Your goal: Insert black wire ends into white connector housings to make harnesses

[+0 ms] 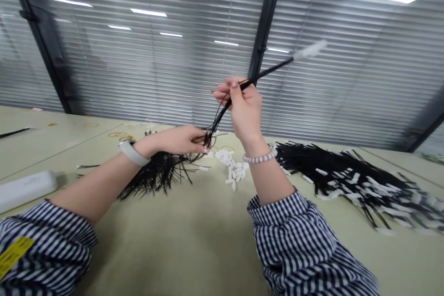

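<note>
My right hand [245,108] is raised above the table and pinches a bundle of thin black wires [268,70] between thumb and fingers. The bundle slants up to the right and ends in a blurred white tip [310,50]. Lower down, the fingers of my left hand [182,140] close on the loose, fanned-out ends of the same bundle. Beneath my left hand lies a pile of black wires [152,173]. Small white pieces [234,166] are scattered on the table between my forearms.
At the right, a large heap of black wires [319,162] with white tips spreads over the table [166,240]. A white rounded case [27,189] lies at the left. Yellowish rubber bands [116,134] and a black strip [15,133] lie farther back. Window blinds [166,64] stand behind.
</note>
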Demonstrator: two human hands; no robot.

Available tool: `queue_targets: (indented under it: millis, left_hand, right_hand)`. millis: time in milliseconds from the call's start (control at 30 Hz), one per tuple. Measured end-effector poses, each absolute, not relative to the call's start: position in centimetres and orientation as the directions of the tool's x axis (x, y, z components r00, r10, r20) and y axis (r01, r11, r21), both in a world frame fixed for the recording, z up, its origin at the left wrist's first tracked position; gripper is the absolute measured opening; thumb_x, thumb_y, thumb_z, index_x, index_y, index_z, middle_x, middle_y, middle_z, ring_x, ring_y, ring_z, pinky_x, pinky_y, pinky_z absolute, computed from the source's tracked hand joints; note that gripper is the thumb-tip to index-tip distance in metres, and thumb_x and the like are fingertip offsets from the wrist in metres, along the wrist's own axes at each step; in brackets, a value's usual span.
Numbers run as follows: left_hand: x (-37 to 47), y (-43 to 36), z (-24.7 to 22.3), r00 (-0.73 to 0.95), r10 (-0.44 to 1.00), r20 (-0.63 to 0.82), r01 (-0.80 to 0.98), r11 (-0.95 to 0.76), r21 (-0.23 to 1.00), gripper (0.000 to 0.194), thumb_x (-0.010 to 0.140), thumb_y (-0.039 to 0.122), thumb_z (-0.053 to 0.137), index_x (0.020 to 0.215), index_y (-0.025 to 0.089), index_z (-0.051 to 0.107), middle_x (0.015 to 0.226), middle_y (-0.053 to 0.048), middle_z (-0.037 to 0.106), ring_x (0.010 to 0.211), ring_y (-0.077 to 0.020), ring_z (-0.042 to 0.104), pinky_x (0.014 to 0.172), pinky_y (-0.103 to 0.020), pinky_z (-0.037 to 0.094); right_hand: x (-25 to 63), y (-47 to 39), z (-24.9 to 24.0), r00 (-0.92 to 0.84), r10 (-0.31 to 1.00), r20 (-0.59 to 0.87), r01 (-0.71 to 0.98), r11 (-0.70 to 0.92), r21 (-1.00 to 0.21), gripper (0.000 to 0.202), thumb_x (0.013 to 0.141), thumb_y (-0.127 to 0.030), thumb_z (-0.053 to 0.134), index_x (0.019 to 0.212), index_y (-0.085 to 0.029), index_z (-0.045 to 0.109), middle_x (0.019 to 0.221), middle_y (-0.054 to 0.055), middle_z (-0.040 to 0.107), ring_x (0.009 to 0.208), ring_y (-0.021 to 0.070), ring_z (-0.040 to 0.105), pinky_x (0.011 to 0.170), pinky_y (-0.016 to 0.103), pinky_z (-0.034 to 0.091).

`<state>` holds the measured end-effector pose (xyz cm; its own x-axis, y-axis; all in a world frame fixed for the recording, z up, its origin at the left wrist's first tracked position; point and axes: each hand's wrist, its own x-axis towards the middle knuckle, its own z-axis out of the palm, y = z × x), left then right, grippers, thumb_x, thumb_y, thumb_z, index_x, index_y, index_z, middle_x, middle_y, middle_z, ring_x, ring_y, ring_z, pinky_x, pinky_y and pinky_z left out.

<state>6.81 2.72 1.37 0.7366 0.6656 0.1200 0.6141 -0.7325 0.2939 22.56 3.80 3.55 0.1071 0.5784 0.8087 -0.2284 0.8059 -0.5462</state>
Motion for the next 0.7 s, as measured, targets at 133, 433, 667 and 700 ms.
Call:
queue_targets:
  millis: [133, 433, 667, 700]
  left_hand:
    - [7.2, 4.0, 0.0, 0.781, 0.623, 0.036, 0.561, -0.726, 0.397, 0.024, 0.077, 0.036, 0.049, 0.067, 0.015, 0.057, 0.063, 0.000, 0.060, 0.058, -0.0126, 0.052, 0.054, -0.023, 0.038]
    - [4.0, 4.9, 1.8, 0.811, 0.561, -0.167, 0.577, -0.719, 0.387, 0.022, 0.077, 0.035, 0.053, 0.079, 0.019, 0.067, 0.080, -0.001, 0.069, 0.075, -0.0147, 0.060, 0.070, -0.022, 0.043]
    - [2.7, 4.8, 2.8, 0.786, 0.588, -0.190, 0.608, -0.684, 0.402, 0.028, 0.077, 0.041, 0.054, 0.083, 0.019, 0.069, 0.083, -0.002, 0.070, 0.081, -0.0172, 0.061, 0.072, -0.022, 0.045]
    - [2.6, 4.6, 3.1, 0.794, 0.580, -0.184, 0.594, -0.674, 0.439, 0.029, 0.078, 0.041, 0.052, 0.086, 0.019, 0.068, 0.086, -0.002, 0.070, 0.083, -0.0174, 0.061, 0.074, -0.023, 0.045]
  right_hand:
    - [23.6, 4.3, 3.7, 0.136, 0.576, 0.806, -0.238, 0.809, -0.538, 0.017, 0.084, -0.034, 0.048, 0.084, -0.018, 0.052, 0.074, 0.000, 0.063, 0.066, 0.0096, 0.064, 0.067, 0.026, 0.053]
    - [24.7, 3.8, 4.0, -0.018, 0.559, 0.829, -0.091, 0.825, -0.558, 0.022, 0.078, -0.038, 0.056, 0.079, -0.016, 0.055, 0.071, 0.001, 0.062, 0.065, 0.0118, 0.064, 0.065, 0.027, 0.054]
    - [24.6, 3.4, 3.8, -0.059, 0.626, 0.777, 0.036, 0.780, -0.625, 0.022, 0.082, -0.039, 0.050, 0.080, -0.017, 0.055, 0.073, 0.002, 0.064, 0.067, 0.0120, 0.063, 0.067, 0.029, 0.053]
    - [24.7, 3.2, 3.8, -0.079, 0.613, 0.786, 0.134, 0.788, -0.601, 0.022, 0.082, -0.038, 0.050, 0.080, -0.017, 0.056, 0.075, 0.003, 0.064, 0.069, 0.0125, 0.063, 0.069, 0.030, 0.052]
